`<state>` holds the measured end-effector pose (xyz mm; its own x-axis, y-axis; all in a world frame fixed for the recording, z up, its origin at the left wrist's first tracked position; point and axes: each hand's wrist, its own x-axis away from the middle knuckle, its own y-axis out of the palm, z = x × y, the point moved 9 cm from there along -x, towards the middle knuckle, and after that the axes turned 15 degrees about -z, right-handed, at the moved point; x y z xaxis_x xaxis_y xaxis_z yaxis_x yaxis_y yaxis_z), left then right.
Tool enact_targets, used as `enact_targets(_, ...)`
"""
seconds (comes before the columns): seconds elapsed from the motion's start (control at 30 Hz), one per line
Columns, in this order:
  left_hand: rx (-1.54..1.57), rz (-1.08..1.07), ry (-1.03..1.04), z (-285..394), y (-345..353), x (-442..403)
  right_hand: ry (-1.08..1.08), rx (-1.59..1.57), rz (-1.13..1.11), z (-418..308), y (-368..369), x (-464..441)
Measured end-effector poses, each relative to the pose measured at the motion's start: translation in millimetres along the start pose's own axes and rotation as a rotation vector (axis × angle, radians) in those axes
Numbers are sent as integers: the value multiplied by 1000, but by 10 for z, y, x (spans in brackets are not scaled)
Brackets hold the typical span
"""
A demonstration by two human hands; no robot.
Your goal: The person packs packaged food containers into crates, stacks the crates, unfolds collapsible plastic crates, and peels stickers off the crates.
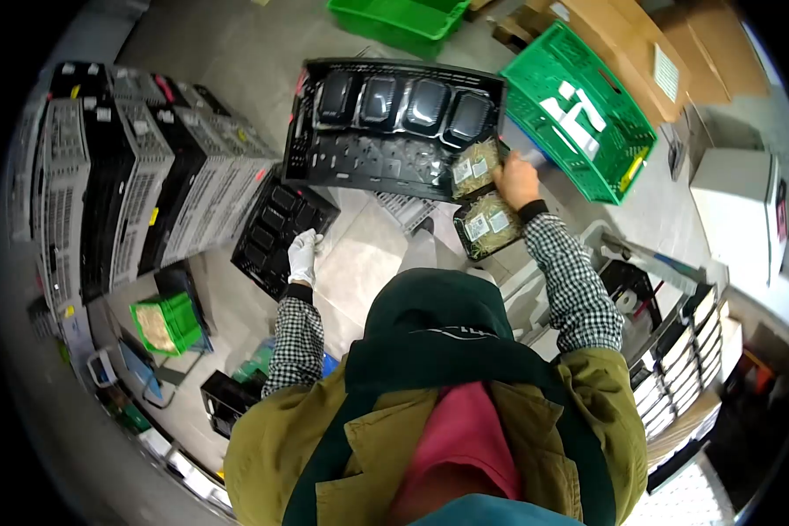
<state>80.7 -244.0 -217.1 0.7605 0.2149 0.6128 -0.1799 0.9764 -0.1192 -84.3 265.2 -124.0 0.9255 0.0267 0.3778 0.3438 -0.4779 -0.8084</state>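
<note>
Right hand (519, 180), bare and at about one o'clock from the middle of the view, closes its thumb and fingers on the edge of an upper pack (473, 169) filled with pale, stringy greens and marked with white labels. That pack sits at the four-o'clock corner of a large black crate (300, 131), which spans twelve o'clock and carries a row of four dark trays (380, 98) along its far side. Just beside the upper pack, towards two o'clock, is a lower pack (488, 226) of the same kind in a black tray; what holds it up cannot be told. At nine o'clock the left hand (302, 256), in a white glove, has curled fingers by the edge of a smaller black crate (254, 275); whether it pinches anything cannot be told. A green crate (579, 167) stands between one and two o'clock. Each pack looks light, with thin, springy walls that would likely bend under a hard squeeze and bruise the soft greens. Smooth plastic may slip in a loose grasp, so opposite side walls or a firm rim, held level, seem the best places to take hold, clear of the labels.
</note>
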Motion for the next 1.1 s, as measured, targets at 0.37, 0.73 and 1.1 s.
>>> enact_targets(0.37,165,85,-181,-1069,-258,145,-651,-240,41,-2541,894,-1484)
enact_targets(0.73,-765,398,413,1077,-424,-1713,-815,13,-92,-1559,1875,-1706)
enact_targets(1.1,-917,229,90,999,-608,-4086,185,-380,-96,1286,2068,-2102)
